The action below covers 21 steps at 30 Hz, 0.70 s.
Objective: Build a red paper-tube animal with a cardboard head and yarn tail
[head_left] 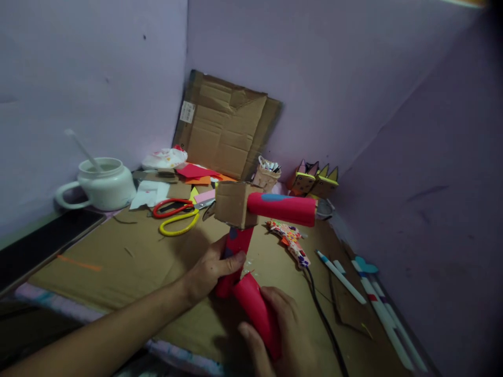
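My left hand [211,267] is closed around an upright red paper tube [239,240] with blue spots. On top of that tube sits a small brown cardboard box [231,204]. A second red tube [285,208] with a blue patch sticks out sideways from the box toward the right. My right hand [288,327] grips a separate red tube [257,306], tilted, its upper end close to the lower part of the upright one. Whether those two touch, I cannot tell. A spotted glue gun [290,241] lies on the table just right of the upright tube.
Scissors [176,214] with red and yellow handles lie at left. A white mug [106,183] with a stick stands farther left, beside a dark flat panel [47,246]. Cardboard sheets [226,125] lean on the wall. Markers [340,276] lie right, past the black cord [324,319].
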### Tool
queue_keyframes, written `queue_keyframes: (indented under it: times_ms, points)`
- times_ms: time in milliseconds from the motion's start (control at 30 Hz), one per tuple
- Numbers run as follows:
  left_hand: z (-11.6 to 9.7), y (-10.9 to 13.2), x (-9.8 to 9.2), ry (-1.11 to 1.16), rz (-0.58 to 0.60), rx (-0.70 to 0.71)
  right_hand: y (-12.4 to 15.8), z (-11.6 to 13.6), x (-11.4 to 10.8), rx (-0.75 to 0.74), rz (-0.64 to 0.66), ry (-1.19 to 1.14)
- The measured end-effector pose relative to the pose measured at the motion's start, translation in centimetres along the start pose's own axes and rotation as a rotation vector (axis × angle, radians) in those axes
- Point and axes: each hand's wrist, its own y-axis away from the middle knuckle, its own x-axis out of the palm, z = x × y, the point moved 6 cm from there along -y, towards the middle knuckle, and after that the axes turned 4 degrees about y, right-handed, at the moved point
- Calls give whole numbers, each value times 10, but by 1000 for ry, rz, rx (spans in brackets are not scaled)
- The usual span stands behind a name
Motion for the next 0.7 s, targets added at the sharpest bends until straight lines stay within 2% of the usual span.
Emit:
queue_keyframes:
  times_ms: [133, 233, 467, 600, 700]
  points:
    - [5, 2, 2, 156, -4, -2, -2, 8, -2, 39, -11, 6]
    - [11, 2, -2, 169, -31, -5, -4, 12, -2, 81, -37, 36]
    - [0, 6, 4, 149, 19, 97, -11, 22, -2, 2, -74, 15]
    - [2, 9, 6, 175, 63, 32, -14, 22, -3, 11, -76, -36]
    - [2, 9, 5, 192, 72, 27, -17, 23, -2, 18, -31, -53]
